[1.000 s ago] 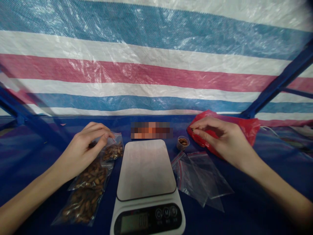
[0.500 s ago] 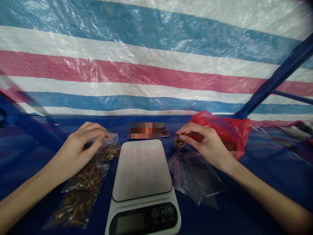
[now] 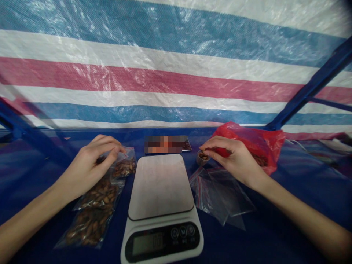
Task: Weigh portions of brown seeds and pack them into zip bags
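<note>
My left hand (image 3: 100, 156) is at the left, its thumb and index finger pinched on the top edge of a small clear zip bag of brown nuts (image 3: 125, 167). Below it, more zip bags of nuts (image 3: 89, 225) lie overlapping, partly covered by the hand. On the right, the thumb and index finger of my right hand (image 3: 233, 156) close at the rim of a small cup (image 3: 202, 161) with brown pieces inside. Whether a piece is also between those fingertips cannot be made out. Between the hands stands a kitchen scale (image 3: 162, 190) with a bare plate.
Flat clear zip bags (image 3: 220, 198) lie right of the scale. An open red plastic bag (image 3: 271, 150) with brown nuts stands behind my right hand. A phone-like device (image 3: 187, 144), partly blurred out, lies behind the scale. Blue frame bars (image 3: 305, 95) rise at the sides.
The view has shifted slightly, so the tabletop things appear a little higher and to the right. Both hands keep nearly the same place and grip.
</note>
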The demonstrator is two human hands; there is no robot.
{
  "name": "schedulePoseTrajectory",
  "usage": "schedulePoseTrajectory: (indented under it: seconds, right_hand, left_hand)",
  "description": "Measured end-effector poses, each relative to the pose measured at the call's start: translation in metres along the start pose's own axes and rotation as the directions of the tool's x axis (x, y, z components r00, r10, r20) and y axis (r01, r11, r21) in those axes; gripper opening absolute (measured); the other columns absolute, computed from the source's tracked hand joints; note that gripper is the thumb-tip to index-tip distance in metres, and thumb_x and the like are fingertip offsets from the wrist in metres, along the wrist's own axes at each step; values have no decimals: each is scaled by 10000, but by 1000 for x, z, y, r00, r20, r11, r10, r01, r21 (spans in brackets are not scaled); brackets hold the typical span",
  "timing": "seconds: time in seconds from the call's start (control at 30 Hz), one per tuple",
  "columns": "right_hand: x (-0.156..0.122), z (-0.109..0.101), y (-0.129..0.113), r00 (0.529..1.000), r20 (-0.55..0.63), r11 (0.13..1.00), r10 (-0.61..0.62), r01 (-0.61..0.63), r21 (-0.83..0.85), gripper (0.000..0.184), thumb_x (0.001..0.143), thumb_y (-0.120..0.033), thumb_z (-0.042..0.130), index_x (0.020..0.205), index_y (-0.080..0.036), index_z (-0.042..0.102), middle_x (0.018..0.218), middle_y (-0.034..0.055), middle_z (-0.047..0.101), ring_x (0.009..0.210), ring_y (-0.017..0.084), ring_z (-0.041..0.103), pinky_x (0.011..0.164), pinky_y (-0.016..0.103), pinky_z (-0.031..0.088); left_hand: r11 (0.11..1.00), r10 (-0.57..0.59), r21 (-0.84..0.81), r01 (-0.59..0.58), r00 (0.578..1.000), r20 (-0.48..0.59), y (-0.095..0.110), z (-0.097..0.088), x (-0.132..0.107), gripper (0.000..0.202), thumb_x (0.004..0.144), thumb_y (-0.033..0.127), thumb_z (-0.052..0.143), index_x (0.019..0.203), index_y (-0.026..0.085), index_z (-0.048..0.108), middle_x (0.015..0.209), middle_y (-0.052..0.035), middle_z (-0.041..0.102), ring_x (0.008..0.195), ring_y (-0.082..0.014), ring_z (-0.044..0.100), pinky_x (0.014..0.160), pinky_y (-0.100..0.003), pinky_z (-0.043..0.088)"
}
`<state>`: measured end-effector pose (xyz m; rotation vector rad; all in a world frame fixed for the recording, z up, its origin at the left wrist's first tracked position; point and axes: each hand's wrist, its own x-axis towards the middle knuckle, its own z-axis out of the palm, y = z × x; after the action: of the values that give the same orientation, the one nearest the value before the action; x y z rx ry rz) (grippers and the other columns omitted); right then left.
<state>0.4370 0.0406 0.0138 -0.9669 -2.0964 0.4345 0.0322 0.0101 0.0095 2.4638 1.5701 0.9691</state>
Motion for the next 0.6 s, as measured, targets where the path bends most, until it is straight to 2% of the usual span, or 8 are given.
schedulePoseTrajectory:
  seconds: [0.3,0.6]
  right_hand:
    - [-2,-3,3,993,58,990,-105,110,-83,122,988,-187,684,1001,-220,800,1005,56,795,915,202,745,837,335,592]
    - [-1,-5,2,988,90,986,-121,131,-108,144,998,-204,668,992,-228,810,1016,72,780,918,212,744,828,347,596]
  left_hand:
    - [1000,-4,15,4,1000,-18,3,1,0,319,998,395,468,881,292,746,992,-15,765,1021,-244,643,945,-398,497]
    - [1000,8,-7,-8,1000,-3,5,-1,2,326,1003,419,500,894,250,757,981,-30,766,1001,-249,645,922,-399,483]
